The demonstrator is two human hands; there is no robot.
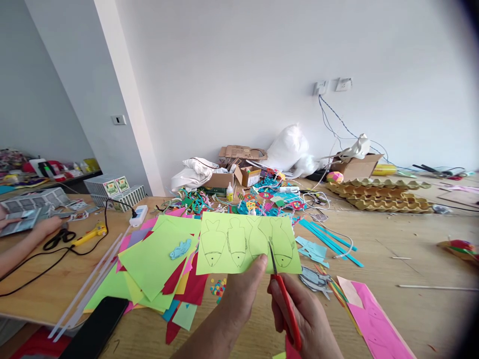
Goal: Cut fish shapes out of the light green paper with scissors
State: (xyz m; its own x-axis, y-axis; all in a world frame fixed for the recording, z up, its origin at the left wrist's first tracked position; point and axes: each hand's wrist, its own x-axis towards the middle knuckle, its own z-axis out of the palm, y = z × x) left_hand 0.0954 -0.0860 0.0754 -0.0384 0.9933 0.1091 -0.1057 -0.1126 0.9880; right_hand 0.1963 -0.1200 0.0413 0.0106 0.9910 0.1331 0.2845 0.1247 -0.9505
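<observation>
A light green paper strip [220,242] with several fish drawn on it is held up over the table. My left hand [245,286] pinches its lower edge, thumb in front and fingers hidden behind. In my right hand [299,304] is a pair of red-handled scissors [288,309], fingers wrapped round the handles. The blades point up at the strip, between the two right-hand fish drawings. Beyond the strip's left end, a blue paper fish [180,249] lies on green sheets [157,264]. A grey-blue fish cutout [316,280] lies just right of my right hand.
Coloured paper sheets, a black phone [95,326] and white strips [90,279] lie left. A yellow glue gun [90,234] and black scissors [59,237] lie near another person's hand [48,225]. Egg trays [377,197], boxes and a glue bottle [229,192] stand behind; pink paper [377,319] lies right.
</observation>
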